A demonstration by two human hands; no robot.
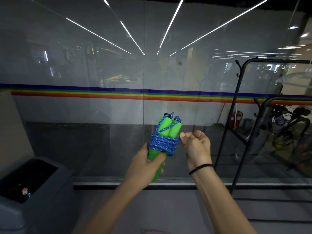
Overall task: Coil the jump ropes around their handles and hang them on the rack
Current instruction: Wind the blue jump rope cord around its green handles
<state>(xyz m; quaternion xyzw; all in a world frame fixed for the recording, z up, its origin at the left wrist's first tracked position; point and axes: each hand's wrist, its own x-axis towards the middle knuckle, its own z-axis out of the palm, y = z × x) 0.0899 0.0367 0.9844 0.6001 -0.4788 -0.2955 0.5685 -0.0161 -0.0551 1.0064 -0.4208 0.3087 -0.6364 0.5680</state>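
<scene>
Bin [42, 208]: grey, low at my far left; no part in this step.
Left hand [145, 166]: wrapped round the lower end of the green handles [166, 126]; it carries the whole bundle.
Handles: two side by side, long axis near upright, tops leaning a little to the right and away from me; held in front of me, about mid-view.
Blue rope [163, 143]: wound in many turns round the middle of the handles, with a strand or two running up to the tops; no loose length hangs that I can see.
Right hand [197, 146]: fingers curled, fingertips just beside the coil's right edge; whether I pinch the rope's tail there I cannot tell.
Rack [236, 105]: black frame well off to my right, beyond the right hand; its hooks [237, 63] sit higher than the bundle.
Judgement: coiling looks close to done; hanging means carrying the bundle right and up; my right hand is nearer the rack, but the left has the grip.
</scene>
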